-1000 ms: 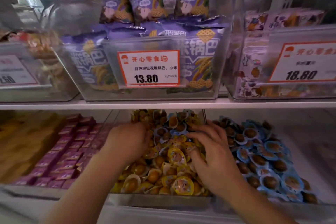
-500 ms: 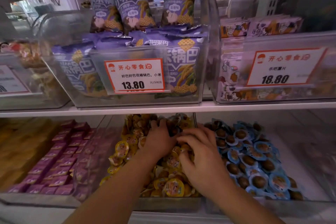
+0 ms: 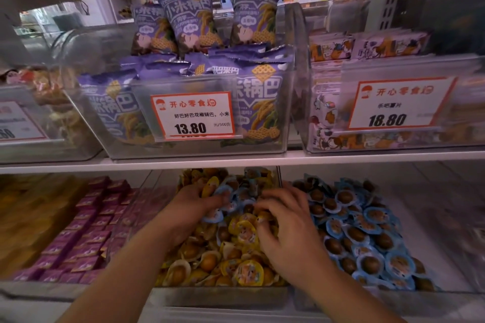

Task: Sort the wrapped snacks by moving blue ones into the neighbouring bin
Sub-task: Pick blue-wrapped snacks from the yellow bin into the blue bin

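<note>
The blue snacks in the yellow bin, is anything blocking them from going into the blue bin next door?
Only the clear bin wall stands between the mixed-in blue snacks and the blue bin. Both the left hand and right hand are already on the pile, so lifting over the wall should work.

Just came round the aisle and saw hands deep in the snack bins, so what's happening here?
A person is sorting wrapped snacks on the lower shelf. Both hands are in the yellow bin: the left hand is curled on some blue-wrapped snacks mixed in at the back, and the right hand picks through the pile beside it. The blue bin sits just to the right.
</note>
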The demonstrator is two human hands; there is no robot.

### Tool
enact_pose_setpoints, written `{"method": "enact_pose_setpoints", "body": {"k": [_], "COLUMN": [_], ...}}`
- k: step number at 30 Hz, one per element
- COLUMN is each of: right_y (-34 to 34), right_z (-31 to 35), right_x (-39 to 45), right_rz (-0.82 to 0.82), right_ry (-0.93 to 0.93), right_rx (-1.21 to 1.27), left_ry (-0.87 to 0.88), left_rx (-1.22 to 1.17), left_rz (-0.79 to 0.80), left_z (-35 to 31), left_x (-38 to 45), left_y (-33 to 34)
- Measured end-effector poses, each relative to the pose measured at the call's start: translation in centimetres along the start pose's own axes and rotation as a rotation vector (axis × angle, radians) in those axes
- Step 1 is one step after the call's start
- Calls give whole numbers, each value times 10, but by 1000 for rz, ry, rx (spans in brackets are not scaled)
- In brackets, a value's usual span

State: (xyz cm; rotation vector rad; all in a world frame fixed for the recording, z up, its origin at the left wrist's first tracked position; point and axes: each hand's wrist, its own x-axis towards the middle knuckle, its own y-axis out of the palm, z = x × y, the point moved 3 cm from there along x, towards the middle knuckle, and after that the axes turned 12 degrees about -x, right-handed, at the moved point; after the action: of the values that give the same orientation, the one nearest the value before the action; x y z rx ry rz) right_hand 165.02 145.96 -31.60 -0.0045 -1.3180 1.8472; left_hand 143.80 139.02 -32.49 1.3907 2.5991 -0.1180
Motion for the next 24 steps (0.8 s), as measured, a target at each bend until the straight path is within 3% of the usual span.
{"method": "enact_pose_setpoints", "body": {"k": [4,8,13,15,18,20,24], "right_y": [-9,-17,18,36,47,47,43], "right_z": [7,36,61,66,63,56,41], "right_x": [-3,-8,0,3,10,15,23], "right_rz": [-73,-147,316,485,349,264,230], "right_ry": [-25,-204,25,52,58,118,195], "right_rx": [-111,-64,357,529,442,388,356], "left_ry": [-58,-68,-64,-20,76,52,43], "left_rx": [-258,-250,-171,-155,-171,-192,-195], "left_rz": [105,166,320,252,19,-68,-6], "left_z": [-2,2,8,9,8,9,10], "left_x": [-41,-70,-86,-84,-79,-76,-72], "left_y": [-11,-14,-22,-23,-30,-32,-34]}}
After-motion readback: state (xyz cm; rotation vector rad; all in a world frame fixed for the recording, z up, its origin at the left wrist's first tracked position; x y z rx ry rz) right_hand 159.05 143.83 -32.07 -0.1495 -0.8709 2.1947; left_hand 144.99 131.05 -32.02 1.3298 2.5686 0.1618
